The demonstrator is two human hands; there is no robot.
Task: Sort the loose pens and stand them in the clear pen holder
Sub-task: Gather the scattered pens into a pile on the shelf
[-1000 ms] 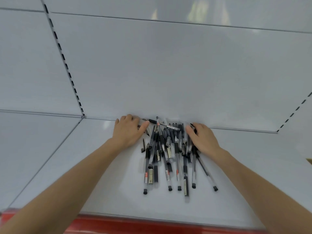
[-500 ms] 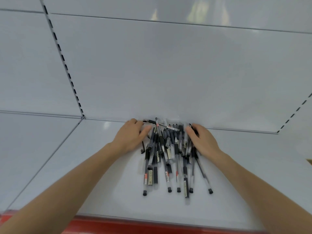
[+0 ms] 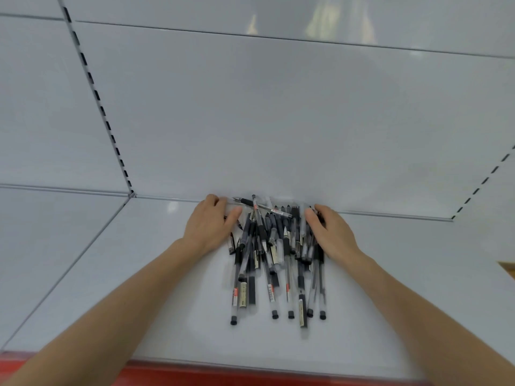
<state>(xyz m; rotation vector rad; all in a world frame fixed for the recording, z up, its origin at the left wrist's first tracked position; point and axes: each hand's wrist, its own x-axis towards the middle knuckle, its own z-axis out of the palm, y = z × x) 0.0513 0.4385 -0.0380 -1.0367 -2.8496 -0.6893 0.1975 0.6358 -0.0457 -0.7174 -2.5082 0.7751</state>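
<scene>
A pile of several loose pens (image 3: 274, 254), black and clear-barrelled, lies on the white shelf (image 3: 139, 274), mostly pointing toward me. One pen (image 3: 262, 206) lies crosswise at the back of the pile. My left hand (image 3: 209, 224) rests flat at the pile's left side, fingers straight, thumb against the pens. My right hand (image 3: 330, 232) presses the pile's right side with straight fingers. No clear pen holder is in view.
The shelf's white back panel (image 3: 278, 121) rises just behind the pens. Slotted uprights (image 3: 97, 98) run at left and right. A red strip (image 3: 223, 374) marks the shelf's front edge. A yellowish object (image 3: 508, 267) peeks in at the right edge.
Both hands have pushed inward, squeezing the pile narrower. The splayed pens on the right have swung straighter, more parallel to the others.
</scene>
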